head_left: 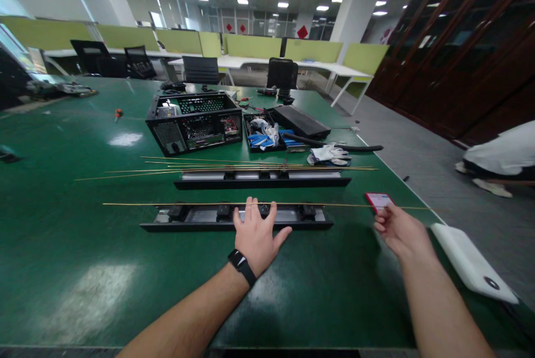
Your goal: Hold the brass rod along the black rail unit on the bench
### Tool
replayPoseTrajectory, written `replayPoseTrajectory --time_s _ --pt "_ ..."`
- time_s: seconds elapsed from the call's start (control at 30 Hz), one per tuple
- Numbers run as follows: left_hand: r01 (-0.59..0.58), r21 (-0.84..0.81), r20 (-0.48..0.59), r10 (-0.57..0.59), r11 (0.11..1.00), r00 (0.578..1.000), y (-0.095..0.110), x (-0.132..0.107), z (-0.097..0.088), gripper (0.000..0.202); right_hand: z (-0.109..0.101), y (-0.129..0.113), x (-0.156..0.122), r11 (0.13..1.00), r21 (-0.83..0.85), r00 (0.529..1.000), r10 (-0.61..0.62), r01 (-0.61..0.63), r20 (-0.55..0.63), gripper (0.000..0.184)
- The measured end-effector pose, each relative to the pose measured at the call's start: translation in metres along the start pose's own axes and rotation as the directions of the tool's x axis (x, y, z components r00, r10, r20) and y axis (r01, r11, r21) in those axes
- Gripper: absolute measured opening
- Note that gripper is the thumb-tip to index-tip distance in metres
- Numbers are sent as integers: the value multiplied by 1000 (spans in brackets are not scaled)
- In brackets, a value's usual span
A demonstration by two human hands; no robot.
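Observation:
A thin brass-coloured rod [137, 204] runs lengthwise along the nearer black-edged metal rail [200, 226], extending past both of its ends. My left hand [257, 235], with a dark band on the wrist, lies spread over this rail, fingertips at the rod and the black blocks. To the right, my right hand [403, 231] pinches the rod between thumb and fingers near its right end. Just behind those fingers is a red-edged flat object with a pale face [378, 199]. A second rail [263, 183] lies farther back, several similar rods [125, 171] along it.
An open black computer case [194, 124] stands behind the rails, beside a black tray [267, 134] with gloves. White gloves [330, 154] and a black tube [355, 148] lie farther right. A white device [472, 263] is at the right edge. A person's clothed leg [507, 149] shows beyond the table.

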State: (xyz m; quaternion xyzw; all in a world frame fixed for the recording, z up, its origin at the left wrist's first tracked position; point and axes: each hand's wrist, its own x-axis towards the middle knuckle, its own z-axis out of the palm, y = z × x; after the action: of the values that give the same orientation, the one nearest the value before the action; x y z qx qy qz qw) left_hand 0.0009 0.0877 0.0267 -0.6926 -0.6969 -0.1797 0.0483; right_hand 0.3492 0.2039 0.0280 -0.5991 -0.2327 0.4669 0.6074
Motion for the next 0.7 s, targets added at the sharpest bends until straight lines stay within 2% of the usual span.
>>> replayPoseTrajectory --time_s 0.03,0.13,0.37,0.53,0.7 --pt "-1 2 0 1 1000 1000 0 0 0 67 7 0 -8 999 3 999 44 -44 -9 17" --pt "1 8 4 -1 1000 1000 0 0 -1 67 26 3 -31 995 -3 992 95 -95 77 14" --pt "4 6 17 -4 1000 1000 1 0 -2 68 57 21 -64 997 -33 966 79 -73 246 29" --pt "3 8 17 -3 1000 1000 1 1 -2 68 75 31 -75 993 -112 961 54 -24 271 41" --pt "0 6 14 0 1000 1000 1 1 -1 68 82 39 -73 982 -189 959 24 30 281 51"
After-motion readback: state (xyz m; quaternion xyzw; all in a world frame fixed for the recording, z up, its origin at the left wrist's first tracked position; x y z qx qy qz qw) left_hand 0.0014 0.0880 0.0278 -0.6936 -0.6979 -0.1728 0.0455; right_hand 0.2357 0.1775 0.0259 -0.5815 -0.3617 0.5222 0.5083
